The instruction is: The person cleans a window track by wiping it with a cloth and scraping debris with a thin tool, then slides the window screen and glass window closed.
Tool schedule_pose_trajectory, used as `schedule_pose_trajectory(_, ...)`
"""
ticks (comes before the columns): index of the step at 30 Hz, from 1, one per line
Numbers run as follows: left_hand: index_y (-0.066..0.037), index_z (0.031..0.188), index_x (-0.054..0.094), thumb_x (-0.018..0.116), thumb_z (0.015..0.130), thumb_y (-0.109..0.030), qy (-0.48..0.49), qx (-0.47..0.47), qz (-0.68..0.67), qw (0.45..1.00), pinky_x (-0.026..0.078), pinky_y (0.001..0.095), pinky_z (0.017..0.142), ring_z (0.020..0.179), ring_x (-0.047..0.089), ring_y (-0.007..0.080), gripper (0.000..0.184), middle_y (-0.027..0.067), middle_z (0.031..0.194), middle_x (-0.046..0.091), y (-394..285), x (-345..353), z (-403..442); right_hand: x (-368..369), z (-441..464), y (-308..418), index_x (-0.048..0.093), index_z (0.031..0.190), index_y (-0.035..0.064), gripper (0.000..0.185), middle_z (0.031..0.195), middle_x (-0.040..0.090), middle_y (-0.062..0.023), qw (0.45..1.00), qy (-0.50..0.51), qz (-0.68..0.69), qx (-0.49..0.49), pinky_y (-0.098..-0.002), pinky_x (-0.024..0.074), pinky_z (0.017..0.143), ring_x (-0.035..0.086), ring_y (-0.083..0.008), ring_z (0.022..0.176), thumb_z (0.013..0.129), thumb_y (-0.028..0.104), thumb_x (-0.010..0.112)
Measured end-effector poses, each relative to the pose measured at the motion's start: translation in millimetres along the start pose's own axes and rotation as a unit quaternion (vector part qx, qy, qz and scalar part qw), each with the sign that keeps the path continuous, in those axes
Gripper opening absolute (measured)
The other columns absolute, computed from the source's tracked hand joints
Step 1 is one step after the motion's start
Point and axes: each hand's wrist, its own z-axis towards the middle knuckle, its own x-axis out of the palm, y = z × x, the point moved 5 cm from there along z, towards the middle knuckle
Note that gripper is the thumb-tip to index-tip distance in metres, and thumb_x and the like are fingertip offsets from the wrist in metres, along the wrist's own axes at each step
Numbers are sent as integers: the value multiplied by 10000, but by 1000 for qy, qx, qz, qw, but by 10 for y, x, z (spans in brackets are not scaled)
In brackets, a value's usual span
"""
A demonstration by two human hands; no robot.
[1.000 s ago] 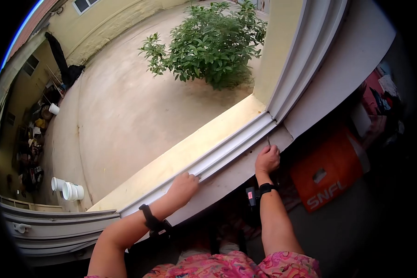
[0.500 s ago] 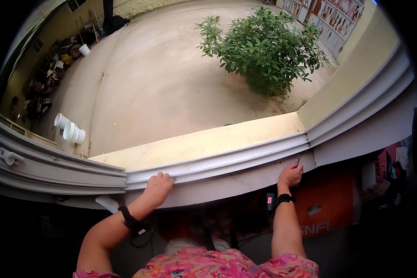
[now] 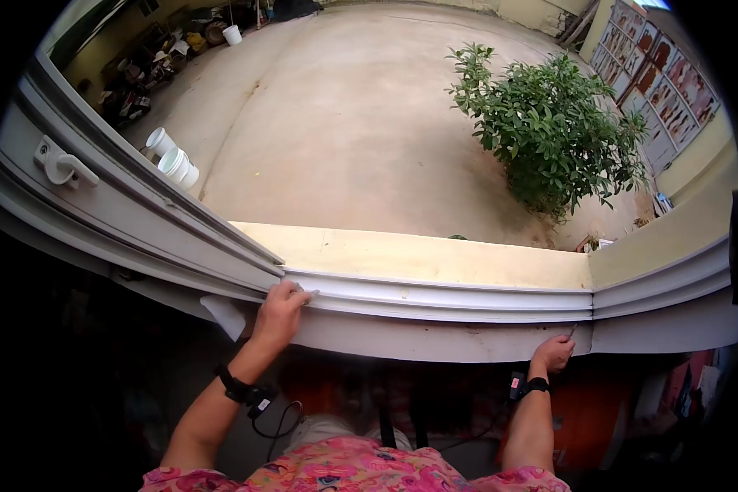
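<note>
I see two white buckets (image 3: 180, 170) beyond the left end of the window track (image 3: 451, 300), contents hidden from me. The left hand (image 3: 280, 313) touches that end, fingers bunched; I can't tell whether it holds anything. The right hand (image 3: 554, 353) pinches a thin tool (image 3: 573, 330) just nearside of the track's right end.

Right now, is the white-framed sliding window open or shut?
Open: its white-latched sash stands left, leaving the grooved white track exposed.
</note>
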Motion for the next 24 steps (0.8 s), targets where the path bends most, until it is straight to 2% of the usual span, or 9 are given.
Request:
schedule_pose_trajectory(4,-47,796,572,526,715,16,-4,-24,77,997,466,378,643,773,520,296,113,100,797,511,202,151,-88,16,8,-26,542,911,83,289,962,618,-130,1000,-8,0,-7,-484,459,690,587,-372,848,880,329,393)
schedule_pose_trajectory(9,-36,727,547,554,710,-44,56,-49,170,983,460,370,651,742,530,298,20,110,746,533,281,420,-81,20,12,-39,543,919,86,293,957,622,-122,1000,-10,-8,1,-485,462,685,588,-374,846,881,335,395)
schedule_pose_trajectory(10,-36,727,547,554,710,-44,56,-50,171,982,460,370,651,742,530,298,20,110,746,533,258,436,-80,41,18,-36,544,921,86,295,958,622,-120,1000,-6,-14,4,-487,461,685,587,-375,848,882,338,395)
schedule_pose_trajectory(12,-68,701,543,538,707,-73,86,-18,231,969,474,341,640,754,544,242,9,90,730,534,160,483,-78,42,13,-37,544,922,87,297,961,622,-119,1000,0,-21,8,-489,460,687,587,-376,849,883,340,395)
schedule_pose_trajectory(16,-79,690,604,557,707,-83,107,-30,235,966,482,324,622,747,570,239,51,86,716,583,38,572,5,-46,-25,20,545,923,90,299,965,621,-120,1000,-1,-15,6,-496,458,688,587,-379,851,886,343,391)
schedule_pose_trajectory(18,-85,675,657,581,691,-75,200,-87,304,927,492,311,602,726,600,248,79,89,690,624,-30,718,26,-26,-24,13,546,924,91,299,964,621,-121,1000,4,-17,6,-495,458,690,587,-379,850,885,343,390)
schedule_pose_trajectory(22,-80,644,669,597,671,-66,225,-93,248,938,498,317,587,699,619,250,78,110,662,639,-123,879,102,-1,-5,-10,550,928,92,303,970,618,-122,1000,-2,-5,2,-496,456,694,585,-381,854,886,344,387)
schedule_pose_trajectory(24,-73,634,661,600,654,-70,209,-85,229,947,501,318,593,680,615,256,64,117,652,632,-382,922,168,40,19,-34,553,925,92,304,970,618,-122,1000,3,-12,5,-496,455,694,584,-380,856,885,344,387)
